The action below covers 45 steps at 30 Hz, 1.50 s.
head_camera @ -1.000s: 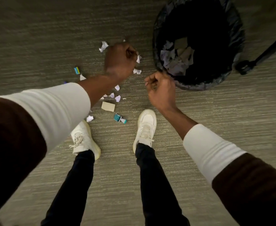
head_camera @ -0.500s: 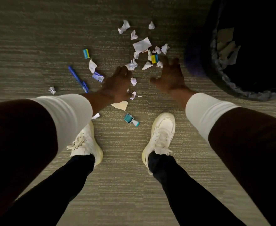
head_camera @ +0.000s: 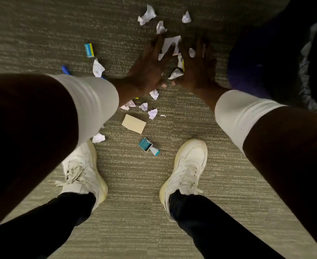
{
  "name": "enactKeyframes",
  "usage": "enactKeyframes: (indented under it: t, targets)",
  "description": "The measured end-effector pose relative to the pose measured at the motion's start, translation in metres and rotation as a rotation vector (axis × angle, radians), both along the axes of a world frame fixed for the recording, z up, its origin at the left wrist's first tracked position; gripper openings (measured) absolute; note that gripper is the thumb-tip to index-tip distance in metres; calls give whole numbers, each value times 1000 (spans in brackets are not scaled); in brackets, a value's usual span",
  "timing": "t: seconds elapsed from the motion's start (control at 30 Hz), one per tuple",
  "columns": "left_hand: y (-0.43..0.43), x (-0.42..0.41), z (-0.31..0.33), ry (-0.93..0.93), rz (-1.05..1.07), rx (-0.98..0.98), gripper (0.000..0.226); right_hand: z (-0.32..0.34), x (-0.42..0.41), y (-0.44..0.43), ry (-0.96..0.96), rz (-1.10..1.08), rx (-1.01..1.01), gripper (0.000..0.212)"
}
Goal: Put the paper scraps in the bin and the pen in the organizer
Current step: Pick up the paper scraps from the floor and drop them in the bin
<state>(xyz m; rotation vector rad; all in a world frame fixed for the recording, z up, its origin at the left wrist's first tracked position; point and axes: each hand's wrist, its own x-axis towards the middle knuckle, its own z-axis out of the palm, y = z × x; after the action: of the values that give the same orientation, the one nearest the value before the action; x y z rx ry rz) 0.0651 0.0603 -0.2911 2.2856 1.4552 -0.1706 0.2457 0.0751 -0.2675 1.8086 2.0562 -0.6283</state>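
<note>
Several white paper scraps [head_camera: 170, 44] lie scattered on the carpet ahead of my feet. My left hand [head_camera: 148, 70] and my right hand [head_camera: 199, 68] are both flat on the floor with fingers spread, on either side of a small cluster of scraps [head_camera: 175, 73]. Neither hand holds anything. More scraps [head_camera: 152, 113] lie nearer to me, below the left wrist. The blue pen [head_camera: 65, 69] shows only its tip at the left, the rest hidden behind my left sleeve. The black-lined bin [head_camera: 307, 58] is at the right edge, mostly out of frame.
A blue and yellow small box [head_camera: 89, 50] lies to the left. A tan card [head_camera: 134, 123] and a teal open box [head_camera: 148, 145] lie between the scraps and my white shoes [head_camera: 186, 166]. The organizer is not in view.
My hands left the bin's rim, dropped to the carpet and slid forward around the far scrap cluster. The view swung left, so the bin moved to the right edge.
</note>
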Motion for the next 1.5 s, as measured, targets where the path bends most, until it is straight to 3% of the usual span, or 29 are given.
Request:
enactKeyframes:
  t: [0.13,0.27,0.37,0.5,0.6,0.67,0.87,1.07,1.17,1.27,1.4,1.5]
  targets:
    - [12,3,-3,-27,-73,72,54,6,-8,-26,-51,20,62,85]
    - [7,5,-6,30,-212,185,42,8,-19,-48,-8,-9,199,50]
    - [0,-1,0,-10,-205,114,24,10,-21,-54,98,-79,230,39]
    - [-2,-8,9,0,-200,137,28,8,-11,-51,181,-92,238,40]
    - [-9,-17,20,-51,-63,36,38,16,-4,-58,239,-143,201,38]
    - [-17,-22,35,-77,36,13,31,29,-1,-69,278,-202,184,37]
    - [-41,-12,101,-291,282,-23,36,91,0,-100,278,-310,156,36]
    - [-37,36,195,-364,501,-66,49,178,4,-106,348,-524,216,36]
    - [-32,67,242,-471,524,-38,33,220,15,-98,385,-622,311,37]
    - [-26,103,278,-573,580,20,34,253,37,-88,420,-718,435,36]
    - [-11,147,306,-594,646,0,18,284,77,-73,530,-922,568,32]
    - [-2,179,322,-612,614,-2,14,294,109,-63,494,-1007,577,26]
